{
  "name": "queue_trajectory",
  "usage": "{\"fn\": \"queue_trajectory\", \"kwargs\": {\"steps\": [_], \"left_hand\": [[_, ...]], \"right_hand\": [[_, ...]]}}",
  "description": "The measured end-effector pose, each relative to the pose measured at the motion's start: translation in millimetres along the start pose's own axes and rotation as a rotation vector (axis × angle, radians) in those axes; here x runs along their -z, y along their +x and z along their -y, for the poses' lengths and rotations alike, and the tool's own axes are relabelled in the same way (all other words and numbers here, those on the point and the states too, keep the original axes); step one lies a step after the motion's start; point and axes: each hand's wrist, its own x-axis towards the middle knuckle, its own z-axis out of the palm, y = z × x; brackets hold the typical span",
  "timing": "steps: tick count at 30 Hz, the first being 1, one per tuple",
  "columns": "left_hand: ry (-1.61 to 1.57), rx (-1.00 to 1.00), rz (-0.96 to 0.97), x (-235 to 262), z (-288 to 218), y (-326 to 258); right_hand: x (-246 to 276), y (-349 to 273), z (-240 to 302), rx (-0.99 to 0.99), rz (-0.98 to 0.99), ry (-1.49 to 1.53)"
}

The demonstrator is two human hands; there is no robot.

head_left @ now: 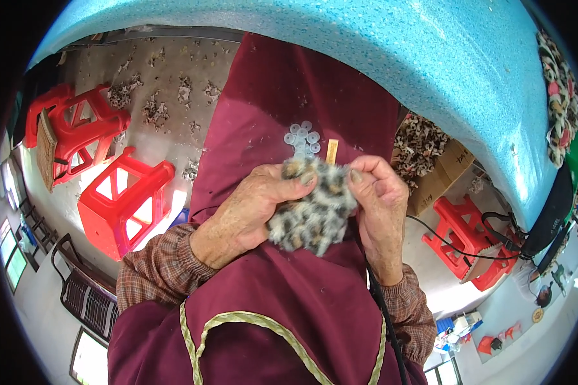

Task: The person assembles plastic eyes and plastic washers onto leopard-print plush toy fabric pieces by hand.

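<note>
A fluffy leopard-patterned plush piece (313, 221) in white, black and tan is held above my lap. My left hand (253, 202) is closed on its left side, with the thumb pressed on top. At its upper right edge, the thumb and fingers of my right hand (380, 204) pinch together at the fur. Whether they also grip something small cannot be made out. A short tan strip (332, 151) shows just beyond the plush piece. Several small translucent plastic discs (302, 136) lie in a cluster on the maroon apron (257, 122) over my lap.
A speckled blue padded surface (392, 38) curves across the top. Red plastic stools (119, 205) stand at left, and another red stool (459, 234) at right. Beside my right hand, a cardboard box (444, 176) holds patterned plush pieces. Fabric scraps (155, 110) litter the floor.
</note>
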Motion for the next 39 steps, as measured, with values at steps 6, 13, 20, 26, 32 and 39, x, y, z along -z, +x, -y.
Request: {"fn": "queue_trajectory", "kwargs": {"steps": [6, 13, 20, 26, 32, 39], "left_hand": [[0.192, -0.193, 0.016, 36, -15, -47], [0.204, -0.374, -0.179, 49, -18, -55], [0.157, -0.216, -0.145, 46, -5, -41], [0.052, -0.273, -0.136, 75, 7, -30], [0.091, -0.267, -0.119, 64, 1, -20], [0.096, -0.179, -0.037, 50, 5, -10]], "right_hand": [[18, -13, -4, -0.146, 0.171, -0.291], [2, 29, 9, 0.463, 0.238, -0.955], [-1, 51, 19, 0.666, 0.225, -1.137], [26, 37, 18, 0.761, -0.257, -1.127], [66, 65, -28, 0.495, -0.186, -0.825], [107, 70, -16, 0.540, -0.332, -0.790]]}}
